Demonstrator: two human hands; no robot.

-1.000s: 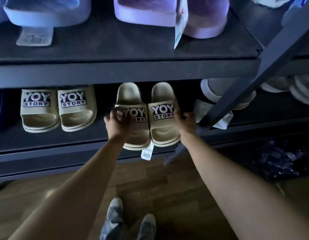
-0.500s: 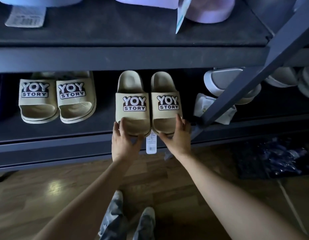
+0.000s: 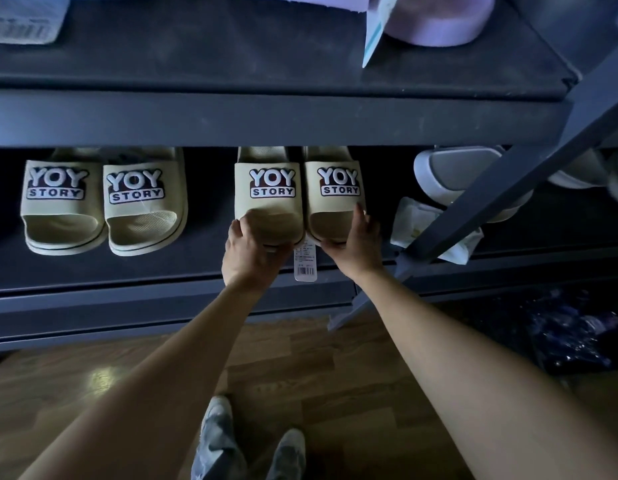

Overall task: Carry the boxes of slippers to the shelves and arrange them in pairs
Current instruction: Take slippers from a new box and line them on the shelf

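Your left hand point(image 3: 252, 252) grips the toe end of the left slipper point(image 3: 268, 202). The thumb lies over the front lip of the strap, and the fingers point(image 3: 276, 249) are curled in under the sole edge. Your right hand point(image 3: 356, 242) holds the toe end of the right slipper point(image 3: 335, 199) in the same way: the thumb points up along its outer side and the other fingers are curled beneath the front, pressed close together. Both slippers are beige, marked YOY STORY, and sit side by side touching on the lower shelf point(image 3: 203, 268), toes toward you and heels tucked under the upper shelf point(image 3: 231, 64). A white barcode tag point(image 3: 305, 263) hangs between your two hands, just over the shelf's front edge.

To the left on the same shelf, well apart from your hands, a second beige pair point(image 3: 104, 206) stands together. To the right lie a grey slipper point(image 3: 456, 174) and a crumpled white wrapper point(image 3: 413, 220), partly behind a slanted metal brace point(image 3: 501, 195). A purple slipper point(image 3: 439, 22) rests on the upper shelf. Your shoes point(image 3: 215, 434) stand on the wood floor point(image 3: 335, 375) below
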